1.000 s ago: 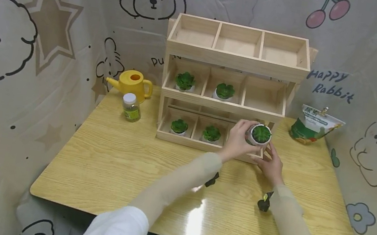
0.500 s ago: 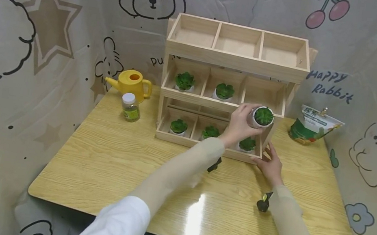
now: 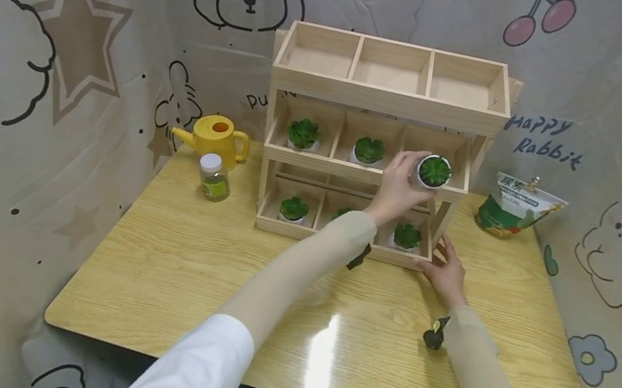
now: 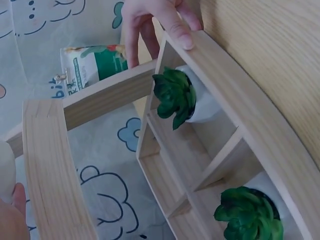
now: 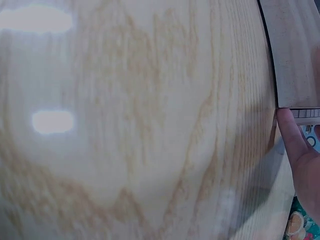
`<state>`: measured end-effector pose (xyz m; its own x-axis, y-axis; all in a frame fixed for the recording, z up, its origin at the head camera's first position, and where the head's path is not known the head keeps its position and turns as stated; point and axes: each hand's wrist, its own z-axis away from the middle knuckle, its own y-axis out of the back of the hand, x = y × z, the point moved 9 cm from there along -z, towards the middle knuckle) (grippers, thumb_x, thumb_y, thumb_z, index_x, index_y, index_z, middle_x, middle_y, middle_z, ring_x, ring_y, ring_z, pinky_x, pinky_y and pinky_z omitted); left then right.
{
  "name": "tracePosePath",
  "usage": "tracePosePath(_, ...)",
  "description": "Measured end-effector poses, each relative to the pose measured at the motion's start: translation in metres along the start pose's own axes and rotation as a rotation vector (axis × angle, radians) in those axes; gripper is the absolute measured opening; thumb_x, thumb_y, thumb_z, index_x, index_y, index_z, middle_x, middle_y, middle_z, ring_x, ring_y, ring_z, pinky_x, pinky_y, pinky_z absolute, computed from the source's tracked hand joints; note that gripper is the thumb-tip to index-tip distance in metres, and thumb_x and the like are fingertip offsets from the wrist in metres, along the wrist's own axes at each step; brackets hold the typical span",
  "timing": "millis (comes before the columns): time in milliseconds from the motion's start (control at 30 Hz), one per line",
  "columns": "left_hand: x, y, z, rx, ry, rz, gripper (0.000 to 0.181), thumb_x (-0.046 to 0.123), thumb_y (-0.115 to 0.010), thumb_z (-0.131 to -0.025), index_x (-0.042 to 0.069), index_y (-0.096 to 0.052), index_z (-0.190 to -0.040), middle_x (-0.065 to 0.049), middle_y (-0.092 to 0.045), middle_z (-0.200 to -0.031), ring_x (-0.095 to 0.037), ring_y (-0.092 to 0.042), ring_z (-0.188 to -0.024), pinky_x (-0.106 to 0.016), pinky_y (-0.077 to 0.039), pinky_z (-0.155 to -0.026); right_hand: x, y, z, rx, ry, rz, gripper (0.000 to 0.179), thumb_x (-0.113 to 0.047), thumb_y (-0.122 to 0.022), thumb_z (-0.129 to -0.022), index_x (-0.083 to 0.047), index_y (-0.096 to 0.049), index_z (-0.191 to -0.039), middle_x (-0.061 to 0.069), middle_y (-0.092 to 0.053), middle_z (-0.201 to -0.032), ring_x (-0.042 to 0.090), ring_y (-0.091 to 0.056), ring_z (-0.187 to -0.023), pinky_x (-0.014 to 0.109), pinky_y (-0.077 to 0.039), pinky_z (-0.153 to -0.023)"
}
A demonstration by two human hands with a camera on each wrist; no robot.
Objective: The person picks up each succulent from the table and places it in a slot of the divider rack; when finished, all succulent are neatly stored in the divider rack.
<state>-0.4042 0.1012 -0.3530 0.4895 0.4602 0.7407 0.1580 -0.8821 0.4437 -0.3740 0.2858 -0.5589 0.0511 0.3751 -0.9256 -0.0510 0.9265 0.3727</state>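
Observation:
In the head view my left hand [image 3: 400,188] holds a white-potted succulent [image 3: 434,171] by the side of its pot, in front of the middle tier's right compartment. Part of this pot [image 4: 5,172] shows at the left edge of the left wrist view. My right hand [image 3: 446,274] rests at the lower right corner of the wooden shelf [image 3: 389,103]. Its thumb lies on the front board and its straight fingers reach along the side. Two potted succulents stand in the middle tier. In the bottom tier are a left succulent [image 3: 293,209], a right succulent [image 3: 407,236] and a partly hidden middle one.
A yellow watering can [image 3: 218,141] and a white-capped jar [image 3: 215,177] stand left of the shelf. A clipped green-and-white bag [image 3: 519,207] stands to its right. Small black objects, one a dark item [image 3: 435,334], show beside the wrists above the wooden table [image 3: 181,282].
My left hand has raised the potted succulent from before the bottom tier to the middle tier, bringing the bottom right succulent into view. My right hand has stayed at the shelf corner.

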Motion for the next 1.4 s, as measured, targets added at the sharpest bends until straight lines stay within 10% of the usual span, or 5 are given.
tracePosePath(1400,-0.009,-0.026,-0.033,-0.082,0.034,-0.17,0.068,0.015,-0.082,-0.075,0.01,-0.052,-0.135,-0.009,-0.056,-0.132,-0.02,-0.052,-0.123,-0.026,-0.039,-0.106,0.001,0.001,0.0,-0.004,-0.009,0.001,0.1,-0.023,-0.076,-0.082,-0.024,-0.008,-0.155,0.021,-0.026,-0.155,0.043,-0.038,-0.134,0.011,-0.05,-0.07)
